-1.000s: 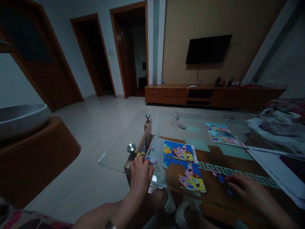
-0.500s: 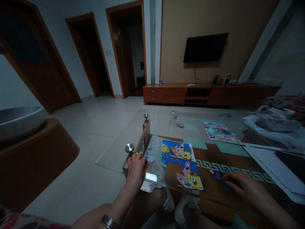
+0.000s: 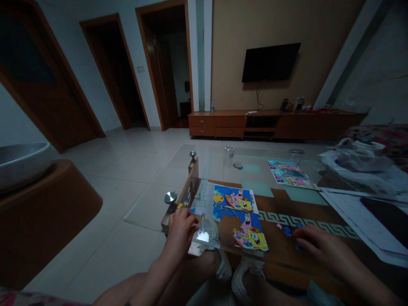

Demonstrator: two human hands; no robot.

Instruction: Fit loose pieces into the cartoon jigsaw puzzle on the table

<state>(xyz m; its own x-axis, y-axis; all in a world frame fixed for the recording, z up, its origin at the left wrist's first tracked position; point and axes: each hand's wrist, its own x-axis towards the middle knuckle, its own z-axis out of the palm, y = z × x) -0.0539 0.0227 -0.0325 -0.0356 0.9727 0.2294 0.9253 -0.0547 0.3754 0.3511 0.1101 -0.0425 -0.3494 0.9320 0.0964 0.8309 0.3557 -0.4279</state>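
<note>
A partly assembled cartoon jigsaw puzzle [image 3: 244, 221] lies on the glass top of the coffee table [image 3: 153, 204], below a printed reference picture [image 3: 235, 198]. My left hand [image 3: 181, 227] rests at the table's near left corner, fingers curled among several loose puzzle pieces [image 3: 194, 209]; what it grips is hidden. My right hand [image 3: 318, 246] lies palm down to the right of the puzzle, fingers curled over small blue pieces [image 3: 287, 230].
A second puzzle picture [image 3: 290, 174] lies farther back near a glass jar [image 3: 228, 156] and its lid. Papers [image 3: 360, 212] and a plastic bag [image 3: 360, 165] fill the table's right side. A metal basin [image 3: 22, 159] sits on a wooden stand at the left. My sneakers show through the glass.
The view has drifted slightly, shifting everything left and up. My left hand has pulled a little toward me at the corner. My right hand stays over the blue pieces.
</note>
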